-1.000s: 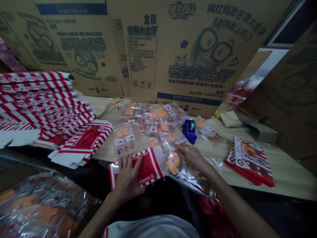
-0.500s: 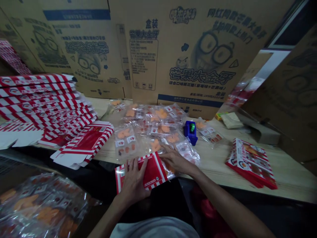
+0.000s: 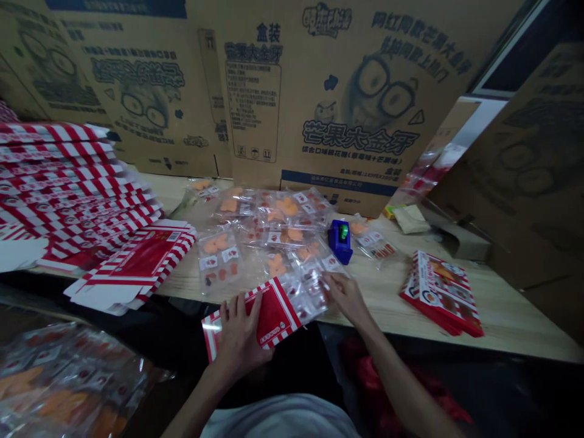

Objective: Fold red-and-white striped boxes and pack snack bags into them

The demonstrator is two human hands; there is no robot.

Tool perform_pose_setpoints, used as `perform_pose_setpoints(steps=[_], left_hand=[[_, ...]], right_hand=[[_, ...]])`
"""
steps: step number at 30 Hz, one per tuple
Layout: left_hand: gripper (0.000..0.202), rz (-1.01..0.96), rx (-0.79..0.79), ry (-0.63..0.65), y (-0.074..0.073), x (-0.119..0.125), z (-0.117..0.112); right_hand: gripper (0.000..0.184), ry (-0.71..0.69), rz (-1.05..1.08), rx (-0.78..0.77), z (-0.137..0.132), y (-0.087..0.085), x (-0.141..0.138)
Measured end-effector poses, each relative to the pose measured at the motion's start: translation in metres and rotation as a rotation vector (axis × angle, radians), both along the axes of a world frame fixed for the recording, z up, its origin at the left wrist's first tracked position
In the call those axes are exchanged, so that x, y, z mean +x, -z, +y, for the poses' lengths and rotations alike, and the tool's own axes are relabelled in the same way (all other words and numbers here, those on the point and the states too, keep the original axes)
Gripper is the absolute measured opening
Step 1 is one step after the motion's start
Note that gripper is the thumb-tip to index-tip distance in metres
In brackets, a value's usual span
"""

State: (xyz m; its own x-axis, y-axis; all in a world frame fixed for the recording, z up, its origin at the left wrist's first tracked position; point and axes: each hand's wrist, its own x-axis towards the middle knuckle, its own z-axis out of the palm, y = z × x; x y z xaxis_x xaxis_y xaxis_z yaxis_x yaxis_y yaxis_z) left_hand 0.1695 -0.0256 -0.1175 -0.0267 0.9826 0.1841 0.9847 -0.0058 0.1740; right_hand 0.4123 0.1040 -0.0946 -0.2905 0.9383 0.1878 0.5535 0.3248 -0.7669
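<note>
My left hand (image 3: 240, 331) is wrapped over a flat red candy box (image 3: 276, 313) with red-and-white striped edges, held tilted at the table's front edge. A clear candy packet (image 3: 306, 293) lies at the right end of the box; how much of it is inside the box is hidden. On the packet's right edge, my right hand (image 3: 347, 297) is closed in a pinch. Just beyond both hands, several clear packets of orange and red candies (image 3: 283, 210) lie heaped on the wooden table (image 3: 378, 298). A blue tape dispenser (image 3: 340, 243) stands right of the heap.
Striped flat boxes (image 3: 68, 188) are stacked at the left, with more boxes (image 3: 137, 261) in front. Finished-looking boxes (image 3: 442, 292) lie at the right. Large printed cartons (image 3: 255, 121) wall off the back. A bag of candy packets (image 3: 68, 377) sits low at left.
My right hand has moved a little right, from beside the box's end to the packet's outer edge, and more of the packet shows. My left hand keeps its hold; the view has shifted slightly.
</note>
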Motion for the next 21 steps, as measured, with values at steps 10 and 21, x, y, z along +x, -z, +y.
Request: perform_pose_setpoints(steps=[10,21], left_hand=[[0.108,-0.134,0.178,-0.303,-0.014,0.009,-0.01],[0.079,-1.113,0.004,-0.026,-0.011,0.021,-0.027]], right_hand=[[0.027,0.189,0.458,0.107,-0.076,0.009,-0.066],[0.048,0.02,0.857,-0.47,-0.082,0.014,-0.049]])
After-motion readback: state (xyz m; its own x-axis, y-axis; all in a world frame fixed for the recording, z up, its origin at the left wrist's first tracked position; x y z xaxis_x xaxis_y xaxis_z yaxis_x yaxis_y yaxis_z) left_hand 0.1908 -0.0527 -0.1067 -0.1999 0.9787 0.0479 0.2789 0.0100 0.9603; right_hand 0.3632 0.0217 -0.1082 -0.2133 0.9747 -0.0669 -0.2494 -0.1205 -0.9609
